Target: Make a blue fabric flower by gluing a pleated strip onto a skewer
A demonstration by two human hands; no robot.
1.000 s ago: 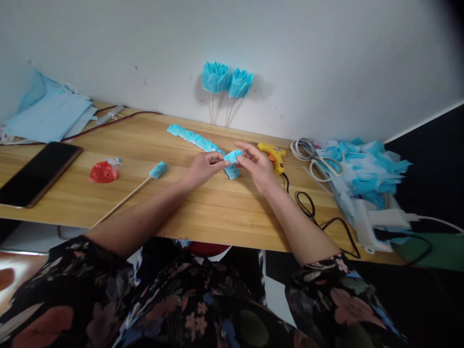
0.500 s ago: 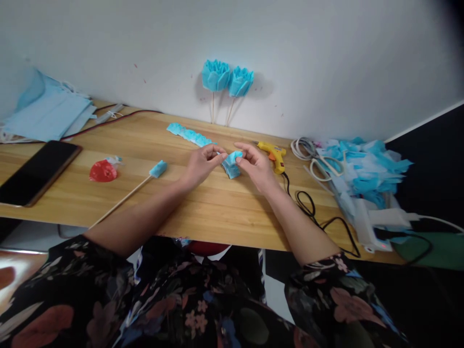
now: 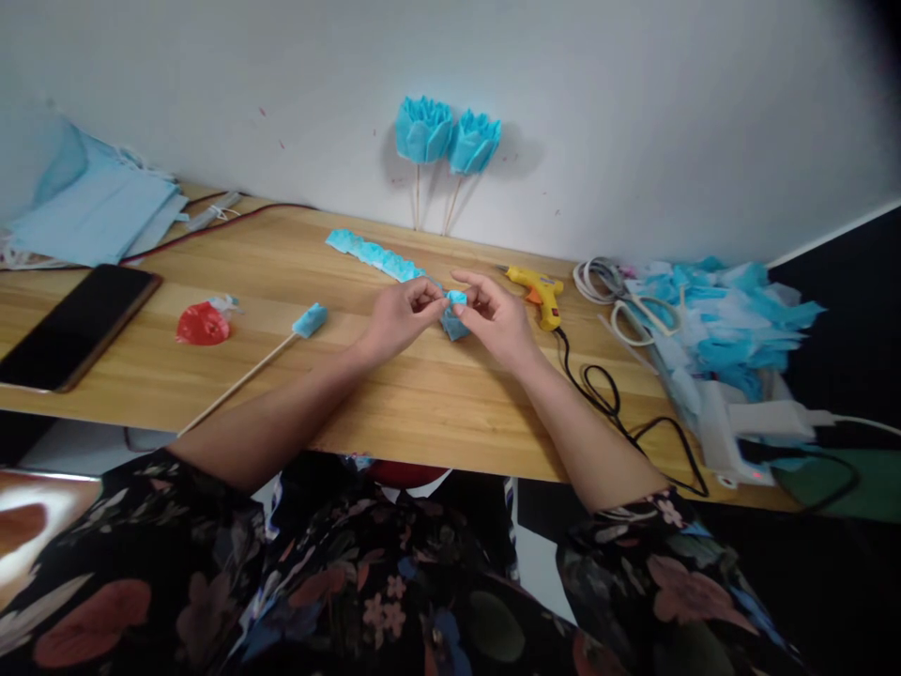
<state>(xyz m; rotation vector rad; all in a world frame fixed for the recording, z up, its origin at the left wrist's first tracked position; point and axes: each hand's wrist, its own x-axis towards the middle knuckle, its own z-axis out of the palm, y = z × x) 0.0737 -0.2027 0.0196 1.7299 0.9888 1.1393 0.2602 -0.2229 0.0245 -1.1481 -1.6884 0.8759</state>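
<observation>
Between my two hands is a small piece of blue fabric (image 3: pixel 456 299), like mask cloth, pinched at its edges. My left hand (image 3: pixel 404 317) grips its left side with thumb and forefinger. From the right, my right hand (image 3: pixel 496 319) pinches it the same way. More blue cloth lies on the table just under the fingers, partly hidden. Behind my left hand stretches a row of crinkled blue pieces (image 3: pixel 373 255). A thin wooden stick (image 3: pixel 243 380) with a blue wrapped tip (image 3: pixel 310 320) lies left of my left forearm.
Two blue cloth flowers (image 3: pixel 423 130) on sticks lean against the wall. Right of my hands are a yellow glue gun (image 3: pixel 539 293) with a black cord, scissors (image 3: pixel 644 319), a heap of blue scraps (image 3: pixel 732 314) and a power strip (image 3: pixel 725 437). A phone (image 3: pixel 77 324), red wrapper (image 3: pixel 204 324) and masks (image 3: pixel 99 211) lie left.
The blue fabric between my fingers looks smaller and more folded over, and my fingertips have come closer together. The view has shifted slightly.
</observation>
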